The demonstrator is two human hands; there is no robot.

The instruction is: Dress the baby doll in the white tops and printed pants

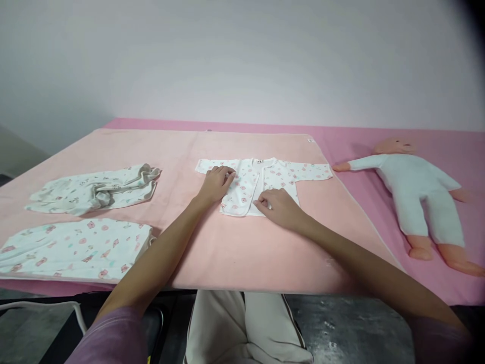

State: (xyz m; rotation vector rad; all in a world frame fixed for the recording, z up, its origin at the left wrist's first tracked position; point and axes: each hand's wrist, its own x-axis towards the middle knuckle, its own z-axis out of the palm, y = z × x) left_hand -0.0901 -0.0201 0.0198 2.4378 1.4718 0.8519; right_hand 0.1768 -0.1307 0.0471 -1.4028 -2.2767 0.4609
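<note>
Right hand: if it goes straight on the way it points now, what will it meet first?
The left hand, most likely: the right hand points toward it across the printed shirt. Its height above the cloth is unclear, so it may brush the shirt first.

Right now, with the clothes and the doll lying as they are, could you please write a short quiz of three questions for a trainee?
1. Fill in the colour: the doll wears a plain ____ suit.
2. True or false: the open-front baby jacket lies to the left of the doll.
3. Which lies closest to the near edge of the pale pink mat?
a) the crumpled garment
b) the smooth pink-printed cloth
c) the baby jacket

Key: 1. white; 2. true; 3. b
</note>
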